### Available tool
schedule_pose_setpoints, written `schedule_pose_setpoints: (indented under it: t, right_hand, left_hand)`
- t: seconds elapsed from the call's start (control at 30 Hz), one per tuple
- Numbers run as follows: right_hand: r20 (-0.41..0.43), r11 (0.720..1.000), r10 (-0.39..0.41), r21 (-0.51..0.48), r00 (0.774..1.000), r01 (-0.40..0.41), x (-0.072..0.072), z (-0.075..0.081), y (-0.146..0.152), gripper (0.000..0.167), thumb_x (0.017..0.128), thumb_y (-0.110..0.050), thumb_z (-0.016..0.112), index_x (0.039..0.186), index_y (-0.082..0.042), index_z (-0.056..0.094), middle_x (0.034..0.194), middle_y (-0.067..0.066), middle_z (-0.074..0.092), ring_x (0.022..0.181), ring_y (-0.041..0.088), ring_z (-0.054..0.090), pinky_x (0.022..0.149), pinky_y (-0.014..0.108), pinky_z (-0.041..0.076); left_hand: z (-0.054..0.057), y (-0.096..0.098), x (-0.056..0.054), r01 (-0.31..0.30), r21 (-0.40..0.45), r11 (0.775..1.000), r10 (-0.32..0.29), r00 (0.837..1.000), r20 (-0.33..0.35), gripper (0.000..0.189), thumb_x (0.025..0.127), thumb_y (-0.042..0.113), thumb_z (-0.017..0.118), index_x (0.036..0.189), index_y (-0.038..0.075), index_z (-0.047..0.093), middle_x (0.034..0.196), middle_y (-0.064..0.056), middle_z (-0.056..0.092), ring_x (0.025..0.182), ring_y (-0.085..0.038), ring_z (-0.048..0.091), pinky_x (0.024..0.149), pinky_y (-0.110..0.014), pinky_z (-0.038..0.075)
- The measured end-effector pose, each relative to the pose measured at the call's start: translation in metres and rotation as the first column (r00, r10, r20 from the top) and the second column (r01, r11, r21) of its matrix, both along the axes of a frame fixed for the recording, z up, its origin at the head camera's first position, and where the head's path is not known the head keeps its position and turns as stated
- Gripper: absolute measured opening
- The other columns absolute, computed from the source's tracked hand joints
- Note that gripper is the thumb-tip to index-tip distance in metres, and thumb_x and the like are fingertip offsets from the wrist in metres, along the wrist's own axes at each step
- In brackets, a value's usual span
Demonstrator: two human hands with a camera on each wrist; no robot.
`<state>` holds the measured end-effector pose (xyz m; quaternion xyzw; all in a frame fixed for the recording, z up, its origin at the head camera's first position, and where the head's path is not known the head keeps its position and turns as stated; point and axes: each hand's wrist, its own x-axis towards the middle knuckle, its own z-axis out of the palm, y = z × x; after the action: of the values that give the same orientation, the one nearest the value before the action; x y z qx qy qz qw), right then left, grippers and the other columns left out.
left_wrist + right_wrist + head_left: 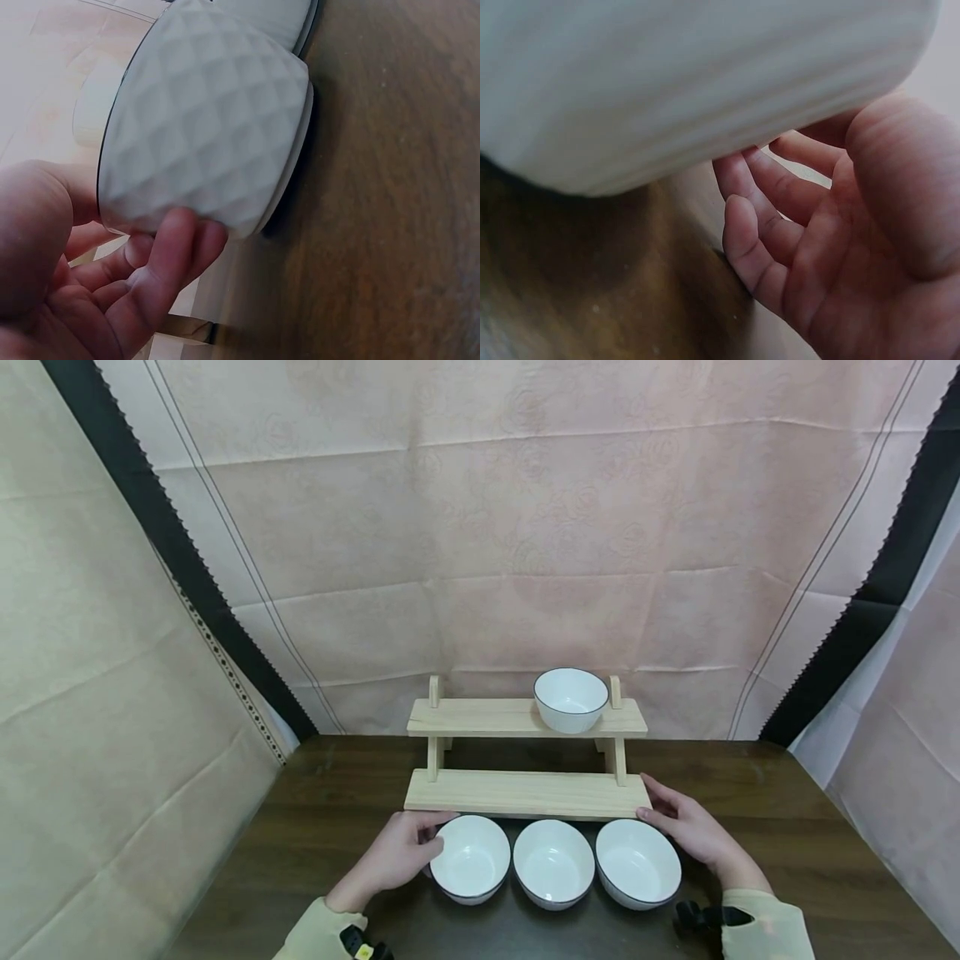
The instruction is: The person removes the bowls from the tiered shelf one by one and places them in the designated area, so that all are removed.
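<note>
Three white bowls with dark rims stand in a row: the left bowl, the middle bowl and the right bowl. Behind them is a two-tier wooden rack. My left hand pinches the left bowl, thumb at its rim, fingertips against the dimpled outer wall. At the rack's right end, my right hand grips the lower shelf's corner, its thumb by the front edge. In the right wrist view, a bowl's wall hides part of those fingers.
A fourth white bowl sits on the right part of the upper shelf. The brown wooden table carries a dark mat under the front bowls. Pale cloth hangs behind and on both sides.
</note>
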<state>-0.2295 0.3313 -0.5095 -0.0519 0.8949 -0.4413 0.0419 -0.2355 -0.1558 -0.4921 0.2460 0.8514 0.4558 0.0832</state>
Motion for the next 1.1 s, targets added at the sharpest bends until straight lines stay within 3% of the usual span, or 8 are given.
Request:
schedule_pose_setpoints:
  t: [1.1]
  right_hand:
    - [0.014,1.000,-0.010,0.004,1.000,0.010,0.0001,0.0002,-0.0011,0.080,0.107,-0.038,0.066,0.166,0.003,0.029,0.151,0.034,0.053,0.127,0.041,0.061,0.105,0.062,0.051]
  left_hand:
    - [-0.0003,-0.0015,-0.0029,0.011,-0.017,1.000,-0.010,0.999,0.052,0.040,0.099,0.002,0.067,0.138,0.007,0.072,0.080,-0.005,0.060,0.059,-0.020,0.064,0.054,-0.036,0.061]
